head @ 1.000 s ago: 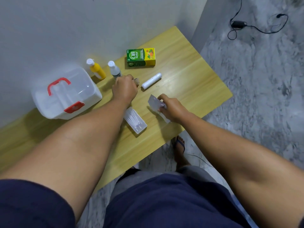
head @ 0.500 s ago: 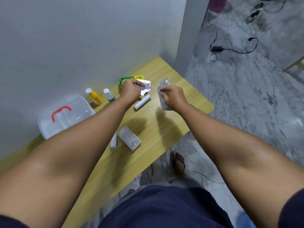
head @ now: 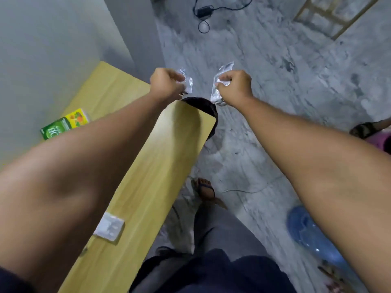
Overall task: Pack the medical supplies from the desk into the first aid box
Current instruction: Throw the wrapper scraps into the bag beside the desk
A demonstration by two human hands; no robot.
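My left hand (head: 166,84) is closed on a small silver foil blister strip (head: 187,81). My right hand (head: 234,86) grips a longer silver foil strip (head: 218,89). Both hands are raised past the far right corner of the wooden desk (head: 148,157), above a black bag-lined bin (head: 203,106) on the floor. A green and yellow medicine carton (head: 63,124) lies on the desk by the wall. A clear plastic case (head: 110,227) lies near the desk's front edge, partly behind my left forearm. The first aid box is out of view.
Grey marble floor lies to the right of the desk. A black charger and cable (head: 204,11) lie far off. A blue water bottle (head: 311,233) sits at lower right, a wooden frame (head: 330,15) at upper right. My sandalled foot (head: 205,190) stands beside the desk.
Both hands have lifted their foil strips off the desk and carried them right, beyond its corner and over the bin. My view has swung right, so the box and bottles have left the frame.
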